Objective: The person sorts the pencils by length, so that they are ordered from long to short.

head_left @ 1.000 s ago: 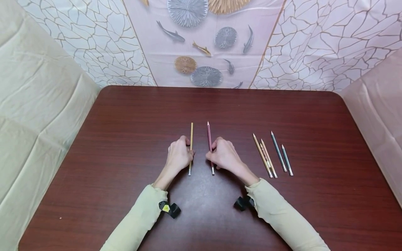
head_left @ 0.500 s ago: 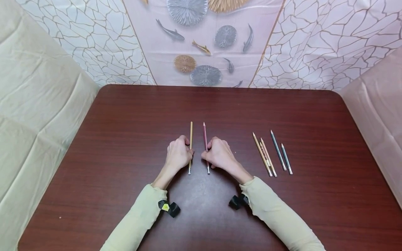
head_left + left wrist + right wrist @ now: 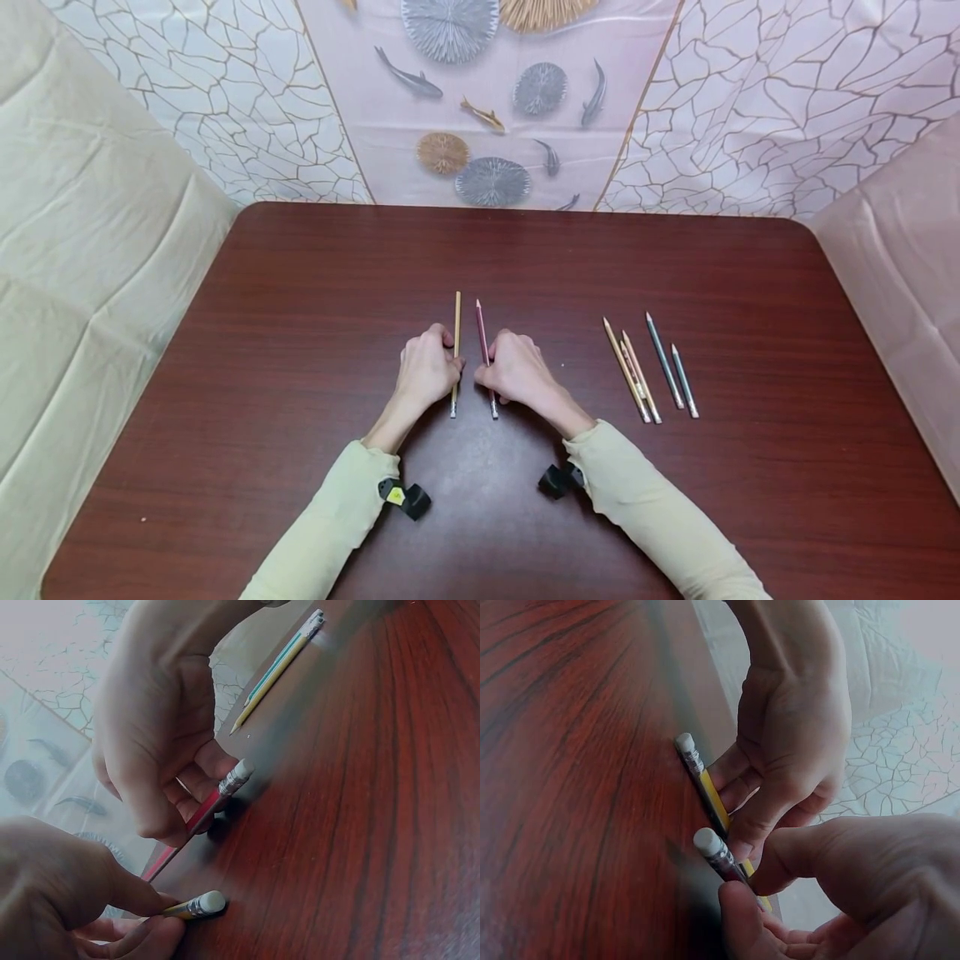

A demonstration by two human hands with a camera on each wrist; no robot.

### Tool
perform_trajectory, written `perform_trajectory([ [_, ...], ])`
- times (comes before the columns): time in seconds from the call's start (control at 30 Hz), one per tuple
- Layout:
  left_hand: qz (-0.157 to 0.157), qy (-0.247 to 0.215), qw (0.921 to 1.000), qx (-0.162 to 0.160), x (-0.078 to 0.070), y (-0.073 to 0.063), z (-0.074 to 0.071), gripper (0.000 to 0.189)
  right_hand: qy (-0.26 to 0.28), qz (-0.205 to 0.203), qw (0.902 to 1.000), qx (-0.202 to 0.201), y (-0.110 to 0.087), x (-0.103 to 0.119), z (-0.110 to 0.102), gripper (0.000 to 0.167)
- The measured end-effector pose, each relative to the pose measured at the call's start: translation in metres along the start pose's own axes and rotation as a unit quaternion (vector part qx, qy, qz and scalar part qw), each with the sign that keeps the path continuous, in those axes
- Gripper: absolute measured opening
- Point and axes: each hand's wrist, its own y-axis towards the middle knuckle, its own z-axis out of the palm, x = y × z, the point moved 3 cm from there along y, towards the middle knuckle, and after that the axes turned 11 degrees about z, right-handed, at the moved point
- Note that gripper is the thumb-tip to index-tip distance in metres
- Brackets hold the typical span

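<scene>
My left hand [image 3: 427, 367] pinches a yellow pencil [image 3: 457, 317] between thumb and fingers. That pencil points away from me on the table, its white eraser [image 3: 213, 901] toward me. Just to its right, my right hand [image 3: 517, 367] pinches a red pencil [image 3: 482, 325]. The red pencil leans a little, its sharpened tip nearest the yellow one, and a narrow gap separates the two. Its eraser end [image 3: 709, 842] is raised off the table in the left wrist view. The fingers hide the middle of both pencils.
To the right lie several more pencils: a long yellow pencil [image 3: 624, 367], two shorter light ones beside it, a long blue-green pencil [image 3: 663, 357] and a shorter blue-green pencil [image 3: 685, 382]. All rest on the dark red-brown table [image 3: 330, 275], which has cloth around it.
My right hand has moved left with the red pencil, narrowing the gap to the yellow pencil. The left hand and its pencil have stayed in place.
</scene>
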Motion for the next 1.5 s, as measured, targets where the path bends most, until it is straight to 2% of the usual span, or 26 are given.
perform_trajectory([
  [0.1, -0.002, 0.001, 1.0000, 0.002, -0.0008, -0.0002, -0.0002, 0.026, -0.011, -0.003, 0.9999, 0.004, -0.0002, 0.0014, 0.0009, 0.010],
  [0.33, -0.004, 0.002, 1.0000, 0.003, -0.0020, -0.0010, -0.0007, 0.025, -0.030, -0.016, 0.9994, 0.001, 0.0007, 0.0041, 0.0018, 0.019],
  [0.57, 0.006, 0.007, 1.0000, 0.000, -0.0009, 0.0008, -0.0001, 0.025, -0.039, -0.020, 0.9990, 0.007, 0.0037, 0.0058, 0.0032, 0.022],
  [0.77, 0.009, 0.009, 0.9999, 0.000, -0.0004, 0.0011, -0.0004, 0.025, -0.005, -0.017, 0.9996, 0.020, 0.0069, 0.0068, 0.0041, 0.022],
  [1.0, 0.008, 0.010, 0.9999, -0.002, -0.0001, 0.0011, -0.0008, 0.024, 0.066, -0.007, 0.9972, 0.035, 0.0081, 0.0077, 0.0055, 0.012],
  [1.23, 0.016, 0.007, 0.9998, -0.005, 0.0006, 0.0012, 0.0005, 0.024, 0.080, -0.001, 0.9962, 0.034, 0.0077, 0.0075, 0.0076, 0.009],
  [1.5, 0.011, 0.011, 0.9999, 0.001, 0.0001, 0.0004, 0.0018, 0.025, 0.078, 0.001, 0.9963, 0.034, 0.0076, 0.0063, 0.0092, 0.008],
])
